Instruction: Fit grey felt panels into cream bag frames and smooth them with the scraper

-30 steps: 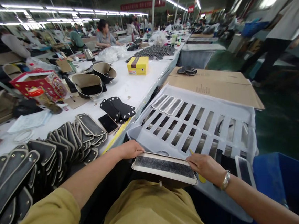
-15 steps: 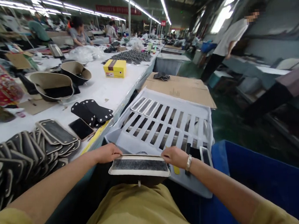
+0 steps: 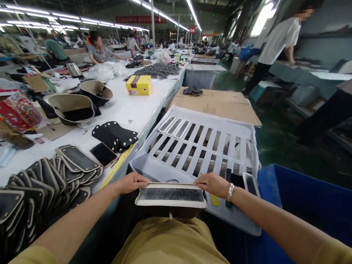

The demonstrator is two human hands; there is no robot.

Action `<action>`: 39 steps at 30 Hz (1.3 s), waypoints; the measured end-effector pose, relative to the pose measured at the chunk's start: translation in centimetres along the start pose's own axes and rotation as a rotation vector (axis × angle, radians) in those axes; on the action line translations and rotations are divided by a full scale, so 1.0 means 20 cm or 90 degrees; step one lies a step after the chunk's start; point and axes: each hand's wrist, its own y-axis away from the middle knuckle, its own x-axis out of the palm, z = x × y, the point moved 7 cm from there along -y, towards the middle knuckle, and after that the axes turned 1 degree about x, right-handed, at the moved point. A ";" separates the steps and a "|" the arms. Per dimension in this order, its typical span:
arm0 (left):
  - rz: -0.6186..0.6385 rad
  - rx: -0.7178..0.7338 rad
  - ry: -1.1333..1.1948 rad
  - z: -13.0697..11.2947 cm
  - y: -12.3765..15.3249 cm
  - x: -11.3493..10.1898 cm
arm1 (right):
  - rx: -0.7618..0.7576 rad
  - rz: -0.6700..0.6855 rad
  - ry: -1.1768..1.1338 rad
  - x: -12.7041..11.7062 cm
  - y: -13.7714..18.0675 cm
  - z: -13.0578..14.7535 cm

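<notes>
Close to my body is a bag piece (image 3: 170, 194), dark outside with a pale lining and a dark grey strip along its inner face. My left hand (image 3: 133, 181) pinches its upper left corner. At the upper right corner, my right hand (image 3: 213, 184), with a bracelet at the wrist, grips the same edge. Both hands are closed, and the piece is stretched between them. Just beyond lies a grey slotted tray (image 3: 194, 179), with several pale-rimmed strips (image 3: 173, 127) in its far left slots. A yellow-ended tool (image 3: 214, 200) lies by my right hand.
Stacked dark panels (image 3: 42, 181), a phone (image 3: 103, 154) and black cut pieces (image 3: 115, 134) cover the near table. Farther along stand a yellow box (image 3: 139, 85) and open bag bodies (image 3: 72, 107). A blue bin (image 3: 315, 202) is at right; a person (image 3: 278, 42) stands beyond.
The view has turned slightly left, so things sit further right. Both hands keep their hold on the bag piece. The standing person's arm at right has shifted toward the bench.
</notes>
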 end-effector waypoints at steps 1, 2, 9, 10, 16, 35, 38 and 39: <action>-0.001 0.008 -0.012 0.00 0.00 0.00 | 0.001 0.002 -0.007 0.00 0.00 0.00; 0.002 0.019 -0.029 0.00 0.00 0.00 | 0.000 0.007 -0.013 0.00 -0.01 -0.01; 0.027 0.062 -0.121 -0.05 -0.03 0.00 | -0.031 0.057 -0.027 0.01 -0.04 0.01; 0.024 0.065 -0.129 -0.06 -0.02 0.00 | -0.035 0.060 -0.026 0.01 -0.03 0.01; -0.004 0.068 -0.155 -0.07 0.03 0.04 | -0.056 0.029 0.009 0.04 0.01 0.01; 0.007 -0.088 0.015 -0.01 -0.01 0.01 | -0.103 0.035 0.027 0.01 0.08 0.11; 0.013 -0.119 0.035 0.01 -0.04 0.01 | -0.123 0.033 0.034 0.00 0.09 0.13; 0.014 -0.130 0.034 0.02 -0.05 0.01 | -0.130 0.031 0.040 0.00 0.09 0.14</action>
